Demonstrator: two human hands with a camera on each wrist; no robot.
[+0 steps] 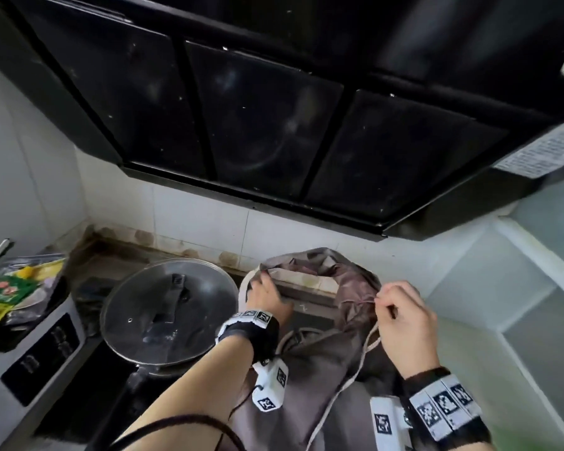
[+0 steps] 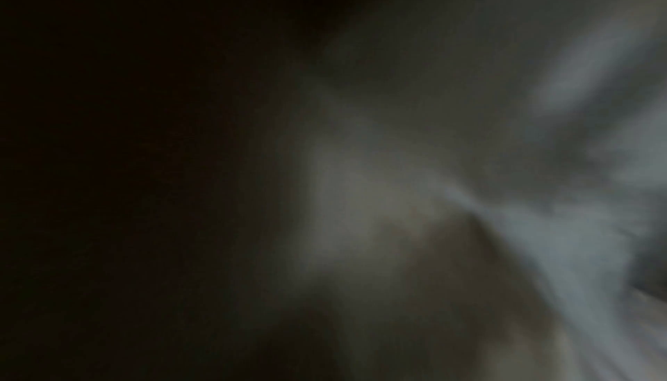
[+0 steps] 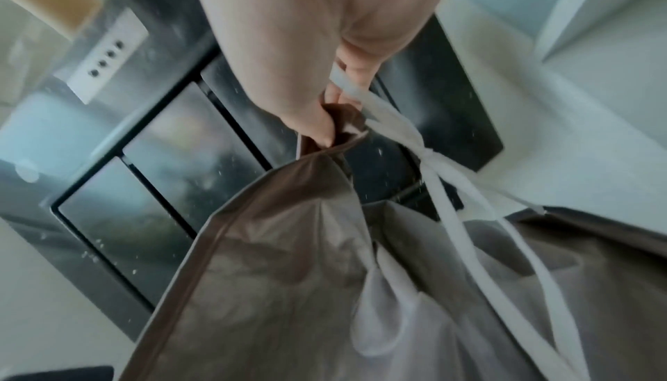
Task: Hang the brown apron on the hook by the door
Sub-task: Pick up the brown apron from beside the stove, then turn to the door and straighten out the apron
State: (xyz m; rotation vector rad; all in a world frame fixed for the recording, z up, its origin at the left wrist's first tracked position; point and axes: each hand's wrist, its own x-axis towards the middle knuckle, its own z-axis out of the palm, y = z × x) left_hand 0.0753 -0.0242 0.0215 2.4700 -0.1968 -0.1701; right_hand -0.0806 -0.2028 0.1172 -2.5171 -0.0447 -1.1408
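Observation:
The brown apron (image 1: 329, 353) hangs bunched between my two hands in front of the stove, its pale strap (image 1: 349, 382) trailing down. My left hand (image 1: 266, 292) grips the apron's top edge at the left. My right hand (image 1: 401, 315) pinches a gathered fold of the apron (image 3: 274, 258) together with the white strap (image 3: 397, 127), which is knotted just below the fingers. The left wrist view is dark and blurred. No hook or door shows in any view.
A black range hood (image 1: 258, 125) hangs low overhead. A pan with a glass lid (image 1: 168, 310) sits on the stove at the left. Beside it stands a white appliance (image 1: 36, 356) with packets (image 1: 17, 284) on top. White window ledges (image 1: 528, 307) lie to the right.

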